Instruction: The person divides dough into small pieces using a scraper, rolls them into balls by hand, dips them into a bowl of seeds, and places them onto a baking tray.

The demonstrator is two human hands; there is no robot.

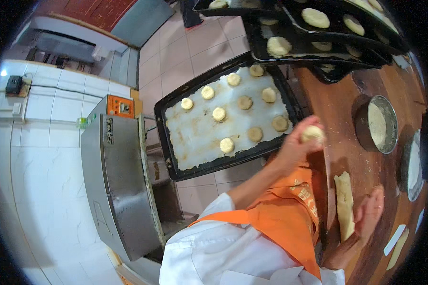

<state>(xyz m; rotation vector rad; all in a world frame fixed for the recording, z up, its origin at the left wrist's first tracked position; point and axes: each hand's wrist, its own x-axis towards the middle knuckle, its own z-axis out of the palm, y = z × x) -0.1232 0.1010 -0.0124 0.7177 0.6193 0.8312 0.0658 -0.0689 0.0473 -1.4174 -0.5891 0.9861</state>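
Note:
My left hand [295,147] has its fingers closed round a pale, round piece of dough [312,135], held between the table's edge and a large black baking tray. That baking tray [188,174] has a stained liner sheet with several flat dough rounds [218,114] spaced over it. On the wooden table [337,118] lies a long strip of dough [344,204]. Close to the right side of this strip is my right hand [369,213], its fingers stretched out and nothing seen in them. It is slightly blurred.
More black trays [299,57] with dough rounds are stacked at the top right, overhanging the table. A round metal tin of pale powder [389,128] and a second round pan [413,166] stand to the right. Nearby lies a white flat tool [393,240]. A steel machine [123,175] stands left.

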